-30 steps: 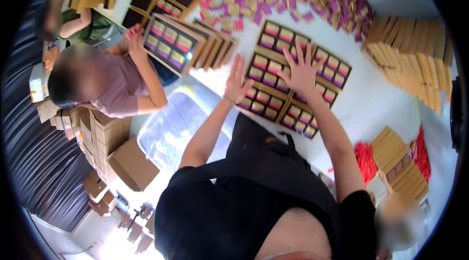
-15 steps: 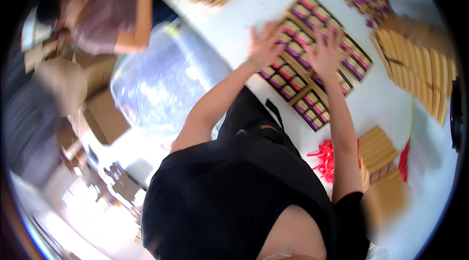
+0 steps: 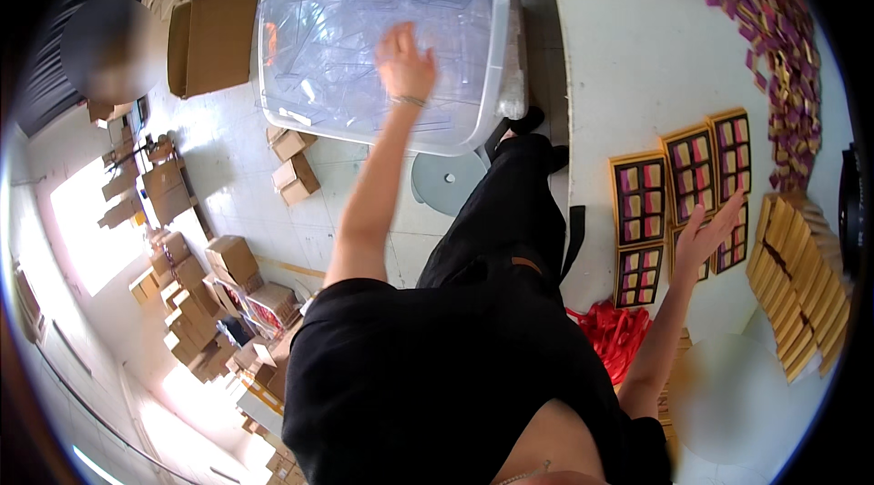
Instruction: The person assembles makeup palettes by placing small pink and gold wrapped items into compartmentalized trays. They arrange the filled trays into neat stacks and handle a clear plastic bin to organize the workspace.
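Over a see-through plastic bin (image 3: 501,48) on the left, my left hand (image 3: 405,71) reaches out with its thumb apart and nothing seen in it. Inside the bin lie many thin transparent plastic pieces (image 3: 337,39); whether my fingers touch them I cannot tell. My right hand (image 3: 710,234) is spread at the right, over the white table (image 3: 592,57), beside a group of shallow gold-edged boxes (image 3: 641,201). Each box holds small pink, purple and cream pieces in a dark grid. The hand partly covers the nearer boxes on the right.
A heap of small purple and gold pieces (image 3: 783,57) lines the table's far right. Stacked gold-coloured boxes (image 3: 792,289) stand near it. Red ribbons (image 3: 614,339) lie by my right arm. A round stool (image 3: 448,183) and cardboard boxes (image 3: 211,46) occupy the floor at left.
My view has turned left. My left hand has left the boxes and swung over to the plastic bin. My right hand stays by the boxes, which now stand in neater rows in view.
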Action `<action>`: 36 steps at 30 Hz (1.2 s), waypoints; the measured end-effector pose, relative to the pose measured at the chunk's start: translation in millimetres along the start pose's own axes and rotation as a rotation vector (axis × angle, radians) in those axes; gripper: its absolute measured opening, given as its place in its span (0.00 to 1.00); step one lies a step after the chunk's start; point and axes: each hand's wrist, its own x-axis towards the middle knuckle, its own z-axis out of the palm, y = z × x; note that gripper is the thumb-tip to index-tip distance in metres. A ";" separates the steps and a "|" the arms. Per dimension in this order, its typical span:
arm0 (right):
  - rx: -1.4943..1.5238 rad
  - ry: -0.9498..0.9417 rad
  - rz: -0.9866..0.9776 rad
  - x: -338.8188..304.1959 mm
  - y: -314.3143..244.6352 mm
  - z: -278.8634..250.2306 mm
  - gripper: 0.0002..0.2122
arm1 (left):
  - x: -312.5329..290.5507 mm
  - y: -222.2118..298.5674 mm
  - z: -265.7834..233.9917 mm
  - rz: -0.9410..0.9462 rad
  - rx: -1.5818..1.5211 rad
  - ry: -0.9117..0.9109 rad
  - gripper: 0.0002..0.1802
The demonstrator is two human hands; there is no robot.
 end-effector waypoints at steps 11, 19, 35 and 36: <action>0.477 -0.287 -0.326 34.5 -220.2 88.9 0.33 | 96.1 -196.3 -28.5 -0.285 0.445 -0.443 0.22; 0.915 -0.368 -0.094 54.5 -305.2 67.6 0.42 | 86.9 -93.5 -155.4 -0.160 -0.349 -0.140 0.13; -0.166 -0.168 0.468 -85.8 -64.7 -47.4 0.52 | 44.4 343.9 31.5 0.170 -1.470 -1.032 0.09; -0.142 -0.188 0.409 -94.8 -58.1 -41.5 0.51 | 59.3 343.6 52.3 0.156 -1.536 -1.023 0.09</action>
